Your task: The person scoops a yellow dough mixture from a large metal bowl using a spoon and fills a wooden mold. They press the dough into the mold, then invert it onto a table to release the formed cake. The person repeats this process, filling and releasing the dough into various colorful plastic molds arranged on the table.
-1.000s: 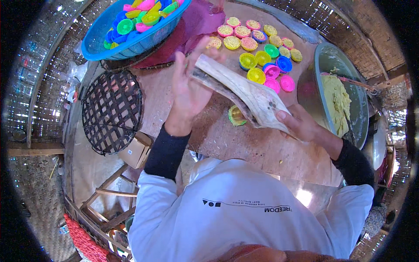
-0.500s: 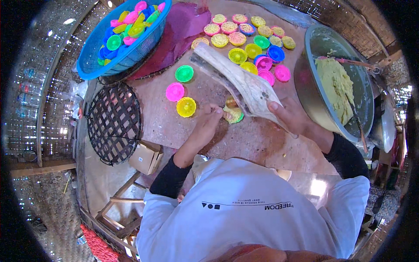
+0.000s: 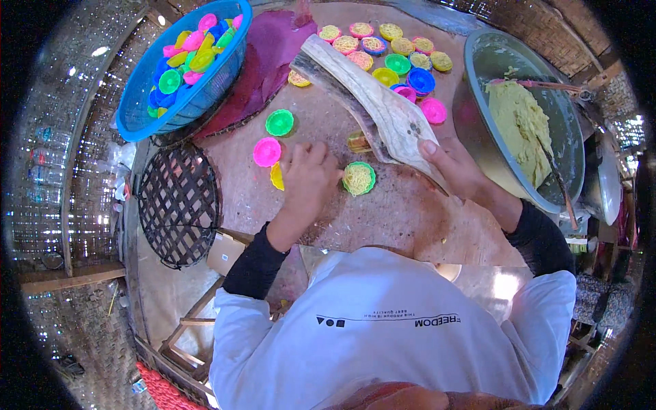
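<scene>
My right hand (image 3: pixel 456 167) is closed on a long whitish piping bag (image 3: pixel 389 102), thumb on top. The bag slants to the far left, and a brass-coloured nozzle (image 3: pixel 358 141) shows beside its left edge. Just below the nozzle, a green fluted mould (image 3: pixel 371 186) holds pale yellow dough strands (image 3: pixel 357 179). My left hand (image 3: pixel 309 176) is over a yellow mould (image 3: pixel 276 176) and hides most of it. Its fingers are bent, with the thumb apart and close to the green mould. An empty pink mould (image 3: pixel 267 152) and an empty green mould (image 3: pixel 279 123) sit beyond it.
Several strand-filled moulds (image 3: pixel 346 45) stand at the far side, near empty ones like the pink one (image 3: pixel 432 111). A basin (image 3: pixel 478 137) of pale dough (image 3: pixel 516 126) is at the right. A blue basket (image 3: pixel 130 123) of moulds and a black woven tray (image 3: pixel 179 205) lie left.
My left hand has moved left from the green mould to the yellow one. The nozzle has lifted away from the green mould, leaving its strands in full view.
</scene>
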Tool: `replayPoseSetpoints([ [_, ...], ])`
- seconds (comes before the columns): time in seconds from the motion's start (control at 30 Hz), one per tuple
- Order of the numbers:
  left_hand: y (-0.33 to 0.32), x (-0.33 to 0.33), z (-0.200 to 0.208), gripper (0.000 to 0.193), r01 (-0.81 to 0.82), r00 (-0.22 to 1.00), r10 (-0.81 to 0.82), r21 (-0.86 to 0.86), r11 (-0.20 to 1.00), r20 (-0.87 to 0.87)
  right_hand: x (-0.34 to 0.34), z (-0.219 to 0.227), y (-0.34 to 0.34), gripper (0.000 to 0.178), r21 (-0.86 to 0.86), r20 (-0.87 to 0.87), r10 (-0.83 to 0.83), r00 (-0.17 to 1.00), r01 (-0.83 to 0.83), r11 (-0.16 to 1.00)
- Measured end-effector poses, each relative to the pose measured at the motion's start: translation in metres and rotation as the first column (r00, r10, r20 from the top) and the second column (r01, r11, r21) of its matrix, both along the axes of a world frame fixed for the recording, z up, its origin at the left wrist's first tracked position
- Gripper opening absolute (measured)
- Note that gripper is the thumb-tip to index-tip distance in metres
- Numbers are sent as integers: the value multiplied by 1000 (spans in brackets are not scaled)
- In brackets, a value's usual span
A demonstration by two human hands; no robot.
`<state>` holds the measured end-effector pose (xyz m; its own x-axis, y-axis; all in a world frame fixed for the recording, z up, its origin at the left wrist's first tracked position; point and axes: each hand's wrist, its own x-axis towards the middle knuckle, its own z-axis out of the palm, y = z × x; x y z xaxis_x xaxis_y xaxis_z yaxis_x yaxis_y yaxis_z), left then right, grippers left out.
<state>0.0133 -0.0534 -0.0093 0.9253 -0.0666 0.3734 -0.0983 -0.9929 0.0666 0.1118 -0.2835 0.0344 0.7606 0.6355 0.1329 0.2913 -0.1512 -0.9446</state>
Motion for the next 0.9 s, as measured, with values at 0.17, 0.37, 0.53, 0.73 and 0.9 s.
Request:
replayPoseSetpoints([
  [0.17, 0, 29, 42, 58, 72, 989, -26, -317, 946, 147, -5, 34, 11, 56, -442, -405, 95, 909, -286, 850],
  [0.37, 29, 23, 37, 52, 236, 970, -190, -797, 557, 154, 8, -63, 12, 49, 163, -528, 316, 788, -272, 949],
  [0.53, 53, -15, 41, 46, 63, 909, 398, -983, 172, 127, -4, -48, 40, 71, -405, 246, 424, 872, -305, 862],
  [0.73, 82, -49, 32, 45, -56, 845, 532, -984, 171, 44, -8, -49, 51, 91, -396, 294, 476, 829, -347, 850],
  [0.9, 98, -66, 22, 40, -35, 785, 619, -998, 58, 9, 3, -39, 64, 91, -471, 149, 515, 844, -397, 788],
])
